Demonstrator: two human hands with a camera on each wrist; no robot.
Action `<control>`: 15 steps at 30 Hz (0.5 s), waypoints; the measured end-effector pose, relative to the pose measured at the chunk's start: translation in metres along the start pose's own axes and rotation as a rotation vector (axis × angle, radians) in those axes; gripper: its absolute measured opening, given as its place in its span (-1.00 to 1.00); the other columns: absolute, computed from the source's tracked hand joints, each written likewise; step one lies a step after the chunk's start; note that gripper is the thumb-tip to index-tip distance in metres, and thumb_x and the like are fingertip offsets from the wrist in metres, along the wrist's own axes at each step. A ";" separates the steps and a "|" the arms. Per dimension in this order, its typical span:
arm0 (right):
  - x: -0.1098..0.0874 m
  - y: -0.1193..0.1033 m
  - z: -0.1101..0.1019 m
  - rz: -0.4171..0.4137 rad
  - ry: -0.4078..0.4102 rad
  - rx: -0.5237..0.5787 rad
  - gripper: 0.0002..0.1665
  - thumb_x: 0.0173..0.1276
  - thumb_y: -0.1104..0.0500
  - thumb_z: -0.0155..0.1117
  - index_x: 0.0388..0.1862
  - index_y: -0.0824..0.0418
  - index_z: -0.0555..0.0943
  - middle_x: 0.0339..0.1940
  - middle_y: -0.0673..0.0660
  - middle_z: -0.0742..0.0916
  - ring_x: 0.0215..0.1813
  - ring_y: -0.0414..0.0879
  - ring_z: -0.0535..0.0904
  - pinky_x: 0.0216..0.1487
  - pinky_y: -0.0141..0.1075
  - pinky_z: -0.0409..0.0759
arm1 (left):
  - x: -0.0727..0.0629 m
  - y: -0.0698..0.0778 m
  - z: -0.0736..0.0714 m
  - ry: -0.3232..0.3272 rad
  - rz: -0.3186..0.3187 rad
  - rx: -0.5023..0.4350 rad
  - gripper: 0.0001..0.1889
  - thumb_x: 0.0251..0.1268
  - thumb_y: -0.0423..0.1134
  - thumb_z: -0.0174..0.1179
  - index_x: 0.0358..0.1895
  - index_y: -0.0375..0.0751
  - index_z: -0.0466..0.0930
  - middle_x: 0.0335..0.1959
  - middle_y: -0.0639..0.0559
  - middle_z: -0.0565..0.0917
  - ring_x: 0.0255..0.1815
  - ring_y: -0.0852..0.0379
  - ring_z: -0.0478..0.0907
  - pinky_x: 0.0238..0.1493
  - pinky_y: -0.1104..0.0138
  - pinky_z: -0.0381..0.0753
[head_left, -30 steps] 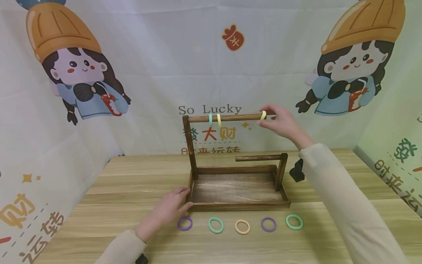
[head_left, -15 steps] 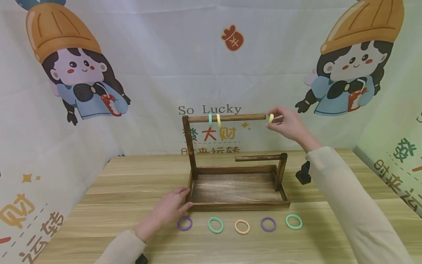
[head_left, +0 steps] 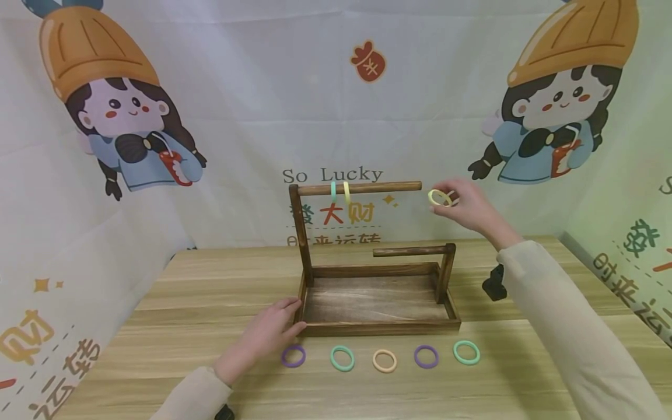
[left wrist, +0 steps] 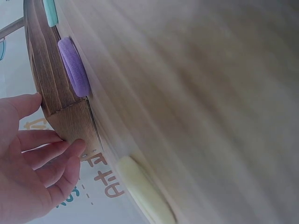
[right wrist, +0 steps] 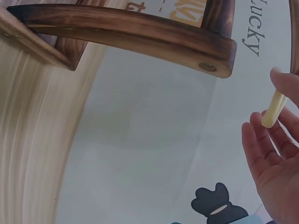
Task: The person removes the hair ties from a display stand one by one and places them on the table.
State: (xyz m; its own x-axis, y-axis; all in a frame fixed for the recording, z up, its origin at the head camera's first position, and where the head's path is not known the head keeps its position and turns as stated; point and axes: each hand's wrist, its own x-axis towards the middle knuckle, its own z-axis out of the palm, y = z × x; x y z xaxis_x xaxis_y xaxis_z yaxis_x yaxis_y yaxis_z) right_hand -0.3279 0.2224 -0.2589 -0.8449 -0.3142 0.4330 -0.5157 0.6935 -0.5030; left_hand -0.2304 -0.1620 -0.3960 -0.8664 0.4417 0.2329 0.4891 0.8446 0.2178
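Just off the free right end of the upper bar of a brown wooden rack (head_left: 382,329), my right hand (head_left: 467,204) pinches a pale yellow hair tie (head_left: 440,198) between thumb and fingers. The right wrist view shows the same hair tie (right wrist: 274,109) edge-on. Over the upper bar (head_left: 388,187) hang a mint hair tie (head_left: 333,191) and a yellow hair tie (head_left: 346,192), left of its middle. My left hand (head_left: 265,329) rests at the rack's front left corner, thumb and relaxed fingers touching the wood; the left wrist view shows this contact too.
Several hair ties lie in a row before the rack, among them a purple one (head_left: 293,356), a peach one (head_left: 385,361) and a mint one (head_left: 466,352). The short lower bar (head_left: 412,251) carries nothing. A printed cloth (head_left: 252,116) hangs behind the wooden table (head_left: 210,280).
My right hand has drawn the yellow hair tie rightward off the end of the upper bar and turned it so its loop faces the head view. The left hand stays at the rack's corner.
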 end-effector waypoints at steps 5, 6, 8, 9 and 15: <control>-0.006 0.004 0.000 -0.017 0.006 -0.029 -0.54 0.12 0.25 0.27 -0.01 0.45 0.46 -0.20 0.31 0.49 -0.21 0.12 0.45 -0.26 -0.10 0.50 | -0.001 0.000 0.000 -0.004 -0.010 -0.011 -0.45 0.15 -0.09 0.15 0.07 -0.47 0.38 0.08 -0.28 0.41 0.05 -0.19 0.37 0.06 0.04 0.34; -0.007 0.004 0.000 -0.017 0.004 -0.031 -0.53 0.12 0.26 0.27 0.00 0.45 0.45 -0.21 0.30 0.48 -0.22 0.11 0.45 -0.27 -0.11 0.50 | -0.001 0.000 0.000 -0.005 -0.011 -0.011 -0.45 0.15 -0.08 0.14 0.08 -0.47 0.38 0.08 -0.28 0.41 0.05 -0.19 0.37 0.06 0.04 0.34; -0.010 0.007 0.001 -0.025 0.004 -0.043 -0.53 0.11 0.26 0.27 0.00 0.44 0.46 -0.23 0.27 0.48 -0.23 0.09 0.43 -0.28 -0.13 0.49 | -0.001 0.000 0.000 -0.003 -0.010 -0.008 -0.46 0.15 -0.09 0.14 0.07 -0.47 0.38 0.08 -0.28 0.41 0.05 -0.19 0.38 0.06 0.05 0.35; -0.012 0.008 0.001 -0.029 0.002 -0.048 -0.53 0.12 0.26 0.27 0.00 0.44 0.46 -0.23 0.27 0.47 -0.23 0.08 0.42 -0.28 -0.13 0.49 | -0.001 0.000 0.000 -0.003 -0.009 -0.006 -0.46 0.15 -0.08 0.14 0.07 -0.47 0.38 0.08 -0.28 0.41 0.05 -0.19 0.38 0.06 0.05 0.35; -0.022 0.013 0.002 -0.051 -0.002 -0.054 -0.54 0.11 0.24 0.28 -0.02 0.43 0.47 -0.28 0.25 0.46 -0.26 0.06 0.39 -0.29 -0.14 0.49 | -0.001 0.000 0.000 0.002 -0.001 -0.005 -0.46 0.15 -0.09 0.14 0.07 -0.48 0.38 0.07 -0.28 0.42 0.04 -0.19 0.38 0.06 0.05 0.35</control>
State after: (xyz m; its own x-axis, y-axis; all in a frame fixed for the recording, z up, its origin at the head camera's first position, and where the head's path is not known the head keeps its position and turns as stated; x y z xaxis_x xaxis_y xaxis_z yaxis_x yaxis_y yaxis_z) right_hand -0.3165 0.2376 -0.2765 -0.8181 -0.3515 0.4552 -0.5497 0.7106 -0.4392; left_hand -0.2295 -0.1624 -0.3965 -0.8668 0.4402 0.2344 0.4886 0.8435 0.2231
